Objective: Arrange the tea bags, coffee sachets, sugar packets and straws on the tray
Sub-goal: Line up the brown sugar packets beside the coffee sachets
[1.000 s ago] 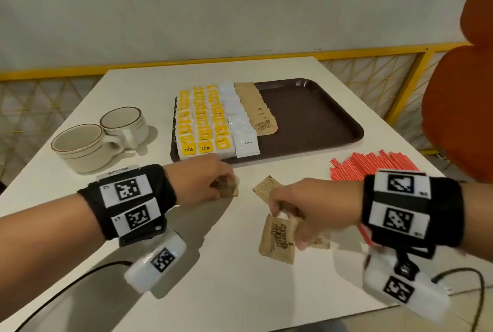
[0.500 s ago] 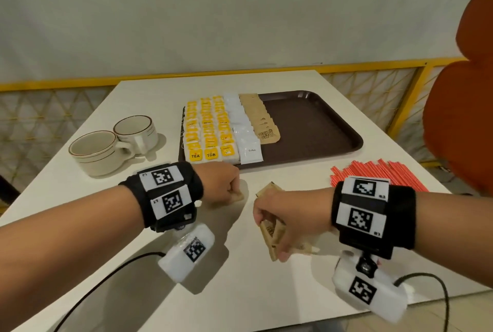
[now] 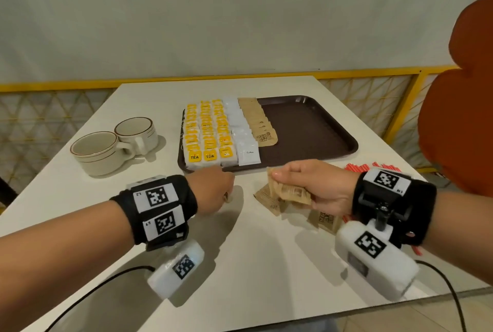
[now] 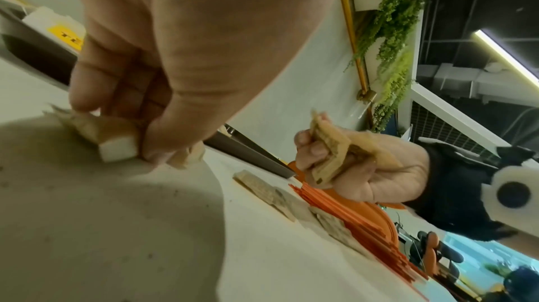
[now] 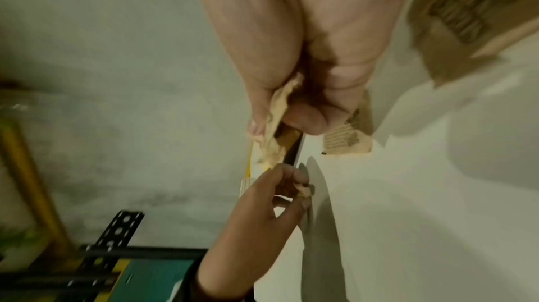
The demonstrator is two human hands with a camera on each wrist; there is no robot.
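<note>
Just in front of the tray [image 3: 314, 155], the right hand [image 3: 317, 185] gripped several brown sugar packets [image 3: 290, 191]; the left hand [image 3: 213, 190] pinched more against the table. Packets judged light, limp, crumple-prone; best pinched at edges.

On the dark brown plastic tray [image 3: 314, 129] at the desk's far edge lie rows of yellow-labelled tea bags [image 3: 206, 131], white coffee sachets [image 3: 244, 137] and brown paper sugar packets [image 3: 260, 125]. More brown packets [image 3: 269, 198] lie loose near the front edge, beside red straws [image 4: 350, 217] toward the right edge.
</note>
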